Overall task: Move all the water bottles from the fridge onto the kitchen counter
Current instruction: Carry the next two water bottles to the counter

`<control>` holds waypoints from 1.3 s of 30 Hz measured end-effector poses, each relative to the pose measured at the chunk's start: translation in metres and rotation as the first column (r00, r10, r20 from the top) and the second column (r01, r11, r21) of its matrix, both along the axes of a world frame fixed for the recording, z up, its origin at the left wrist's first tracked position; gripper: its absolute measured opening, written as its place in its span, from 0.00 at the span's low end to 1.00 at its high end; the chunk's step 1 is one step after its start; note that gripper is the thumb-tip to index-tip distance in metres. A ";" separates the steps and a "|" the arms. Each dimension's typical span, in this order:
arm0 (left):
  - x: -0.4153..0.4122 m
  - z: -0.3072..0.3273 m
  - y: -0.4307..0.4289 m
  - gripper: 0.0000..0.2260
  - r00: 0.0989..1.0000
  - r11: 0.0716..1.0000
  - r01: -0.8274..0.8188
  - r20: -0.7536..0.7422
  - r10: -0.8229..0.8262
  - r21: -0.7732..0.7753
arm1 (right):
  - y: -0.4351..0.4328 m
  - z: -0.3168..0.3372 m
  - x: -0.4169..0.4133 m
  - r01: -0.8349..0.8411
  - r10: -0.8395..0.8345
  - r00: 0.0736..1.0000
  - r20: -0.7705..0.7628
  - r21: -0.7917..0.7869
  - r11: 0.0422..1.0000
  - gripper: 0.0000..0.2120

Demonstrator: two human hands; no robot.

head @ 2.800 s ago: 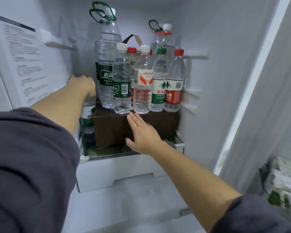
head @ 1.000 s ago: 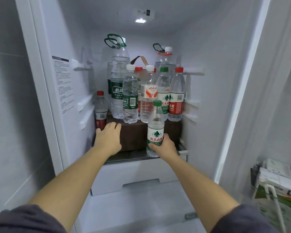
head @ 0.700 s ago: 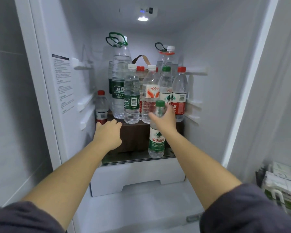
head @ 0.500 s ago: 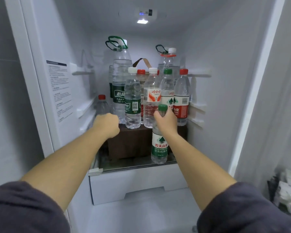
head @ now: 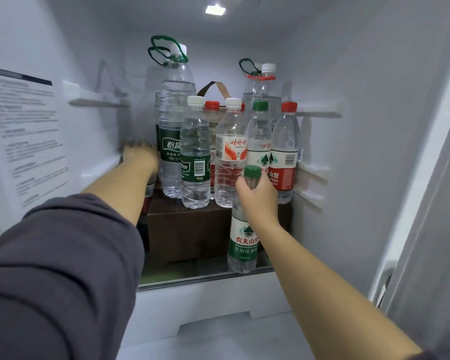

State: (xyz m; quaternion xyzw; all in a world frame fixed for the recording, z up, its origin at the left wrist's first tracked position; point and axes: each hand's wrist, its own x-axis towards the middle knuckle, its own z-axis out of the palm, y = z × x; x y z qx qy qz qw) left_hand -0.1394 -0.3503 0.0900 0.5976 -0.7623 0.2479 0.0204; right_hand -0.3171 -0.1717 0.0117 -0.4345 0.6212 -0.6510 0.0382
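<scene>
Several water bottles stand in the open fridge. My right hand (head: 257, 198) is closed around the neck of a green-capped bottle (head: 243, 245) standing on the glass shelf (head: 192, 280), in front of a brown box (head: 190, 229). My left hand (head: 140, 158) reaches in left of the big green-labelled bottle (head: 174, 113) and covers the top of a small bottle (head: 148, 189); its grip is hidden and blurred. On the box stand a white-capped green-label bottle (head: 195, 157), an orange-label bottle (head: 230, 157), a green-capped bottle (head: 259, 133) and a red-label bottle (head: 286, 152).
A second large bottle (head: 266, 84) and red-capped ones stand behind the front row. A white drawer (head: 205, 302) sits under the shelf. The left wall carries a printed sticker (head: 24, 139) and shelf rails; the right wall has rails too.
My right hand set the green-capped bottle on the shelf and shifted from its body to its neck. My left hand moved deeper and left, over the small red-capped bottle. The view moved closer.
</scene>
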 end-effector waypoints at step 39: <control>0.026 0.055 0.095 0.19 0.980 0.984 -0.038 0.197 0.003 0.173 | 0.006 0.005 0.012 0.065 -0.056 0.993 -0.101 0.082 0.995 0.07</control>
